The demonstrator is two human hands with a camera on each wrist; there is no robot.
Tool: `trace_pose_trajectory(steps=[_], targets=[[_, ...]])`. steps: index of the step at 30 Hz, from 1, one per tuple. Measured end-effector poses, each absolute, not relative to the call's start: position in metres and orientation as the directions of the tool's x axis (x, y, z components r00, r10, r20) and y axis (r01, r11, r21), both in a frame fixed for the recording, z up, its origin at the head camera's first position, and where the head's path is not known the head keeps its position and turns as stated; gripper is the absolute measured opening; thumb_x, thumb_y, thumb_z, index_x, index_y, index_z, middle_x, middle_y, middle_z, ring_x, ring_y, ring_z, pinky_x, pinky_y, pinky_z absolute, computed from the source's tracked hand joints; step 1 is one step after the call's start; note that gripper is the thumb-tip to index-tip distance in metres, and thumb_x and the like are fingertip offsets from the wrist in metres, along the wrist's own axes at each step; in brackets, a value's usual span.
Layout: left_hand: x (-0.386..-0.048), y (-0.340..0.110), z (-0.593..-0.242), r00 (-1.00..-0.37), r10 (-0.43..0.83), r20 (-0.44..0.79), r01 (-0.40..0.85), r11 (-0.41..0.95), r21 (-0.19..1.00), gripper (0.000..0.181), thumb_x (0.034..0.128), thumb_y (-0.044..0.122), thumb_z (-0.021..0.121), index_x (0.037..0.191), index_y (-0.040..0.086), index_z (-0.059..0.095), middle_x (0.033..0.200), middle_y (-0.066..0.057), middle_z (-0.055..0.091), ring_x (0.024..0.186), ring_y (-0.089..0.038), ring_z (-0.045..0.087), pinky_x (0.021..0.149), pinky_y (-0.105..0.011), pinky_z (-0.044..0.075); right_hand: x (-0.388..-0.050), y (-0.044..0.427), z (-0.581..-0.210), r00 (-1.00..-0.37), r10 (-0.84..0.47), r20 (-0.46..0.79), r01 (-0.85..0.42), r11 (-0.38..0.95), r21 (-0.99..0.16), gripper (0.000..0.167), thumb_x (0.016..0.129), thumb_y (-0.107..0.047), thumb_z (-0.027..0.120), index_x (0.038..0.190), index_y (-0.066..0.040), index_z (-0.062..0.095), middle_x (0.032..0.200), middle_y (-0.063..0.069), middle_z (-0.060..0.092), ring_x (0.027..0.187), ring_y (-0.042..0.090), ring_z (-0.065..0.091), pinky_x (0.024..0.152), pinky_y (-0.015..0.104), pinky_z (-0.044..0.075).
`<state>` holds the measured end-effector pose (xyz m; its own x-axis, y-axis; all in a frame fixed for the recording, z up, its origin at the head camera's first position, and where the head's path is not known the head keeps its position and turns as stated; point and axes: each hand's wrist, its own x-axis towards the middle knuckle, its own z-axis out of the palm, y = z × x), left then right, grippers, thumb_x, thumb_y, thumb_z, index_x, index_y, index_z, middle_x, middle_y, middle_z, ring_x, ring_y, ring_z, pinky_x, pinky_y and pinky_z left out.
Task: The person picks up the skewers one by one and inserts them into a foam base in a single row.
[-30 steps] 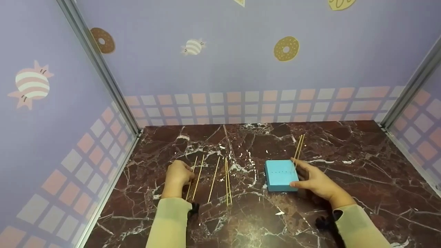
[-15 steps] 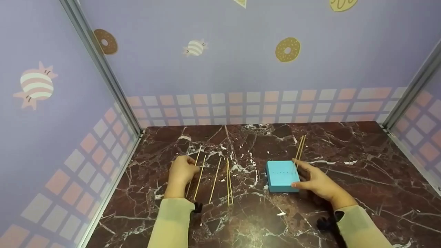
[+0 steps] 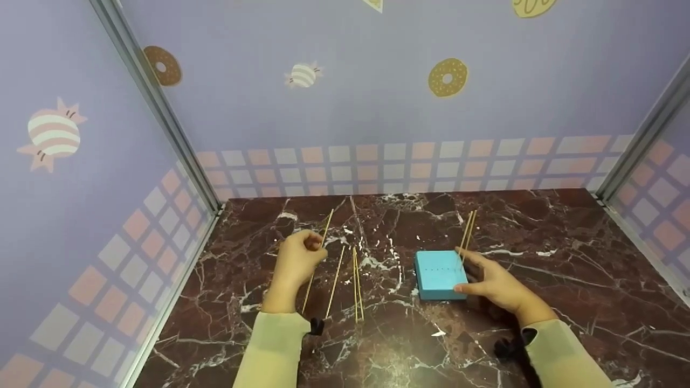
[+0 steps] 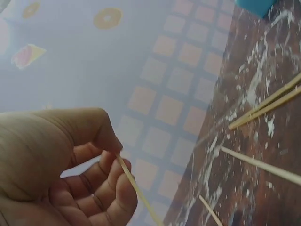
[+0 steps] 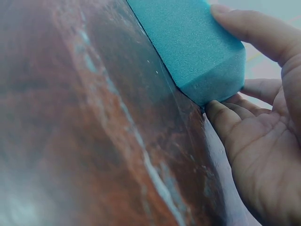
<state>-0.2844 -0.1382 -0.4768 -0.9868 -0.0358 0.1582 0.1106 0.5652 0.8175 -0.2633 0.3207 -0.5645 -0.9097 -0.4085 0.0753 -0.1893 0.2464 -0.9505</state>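
Note:
My left hand [image 3: 297, 260] pinches a thin bamboo skewer [image 3: 328, 223] between thumb and fingertips, its upper end slanting up to the right. In the left wrist view that skewer [image 4: 138, 190] runs down from the pinch. Just right of this hand, several more skewers [image 3: 335, 283] lie on the table, one partly behind the fingers. A light blue foam block [image 3: 439, 283] with a row of small holes sits to the right. Two skewers [image 3: 468, 231] stand in its right end. My right hand [image 3: 493, 283] grips the block's right side, thumb in front and fingers behind.
The dark red marbled tabletop [image 3: 399, 345] carries small white flecks around the middle. A patterned wall [image 3: 366, 108] rises along the back, with side walls left and right. A metal corner post [image 3: 161, 113] stands at the left.
My left hand has lifted a skewer from the left of the row and moved up and to the right with it. My right hand and the foam block have stayed in place.

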Motion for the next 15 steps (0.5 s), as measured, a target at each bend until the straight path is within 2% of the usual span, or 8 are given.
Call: trace_pose_trajectory(steps=[5,9,15], targets=[[-0.279,-0.123,-0.469,-0.977,0.029,0.212,0.2,0.474,0.857,0.024,0.0893,0.001,0.076,0.112,0.007,0.08,0.1,-0.008,0.076,0.085,-0.018,0.067,0.082,-0.032,0.058,-0.266,0.32,-0.566,-0.904,-0.419,0.084,-0.183,0.2,-0.963,0.103,0.098,-0.001,0.085,0.173,0.016,0.017,0.179,0.044,0.021,0.164,0.064,0.027,0.113,0.01,0.048],[-0.274,-0.111,-0.465,-0.965,0.064,0.255,0.258,0.42,0.87,0.024,0.0896,0.0,0.075,0.112,0.007,0.08,0.1,-0.008,0.076,0.087,-0.018,0.068,0.083,-0.029,0.058,-0.266,0.32,-0.566,-0.905,-0.417,0.084,-0.188,0.216,-0.958,0.103,0.098,-0.003,0.085,0.173,0.016,0.018,0.179,0.044,0.021,0.164,0.064,0.028,0.112,0.009,0.047],[-0.267,-0.097,-0.464,-0.953,0.1,0.288,0.304,0.355,0.884,0.023,0.0915,-0.002,0.075,0.112,0.007,0.079,0.102,-0.009,0.076,0.085,-0.016,0.066,0.077,-0.024,0.057,-0.264,0.321,-0.566,-0.906,-0.417,0.077,-0.181,0.217,-0.959,0.103,0.098,-0.003,0.085,0.174,0.014,0.018,0.18,0.043,0.018,0.165,0.064,0.025,0.113,0.009,0.046]])
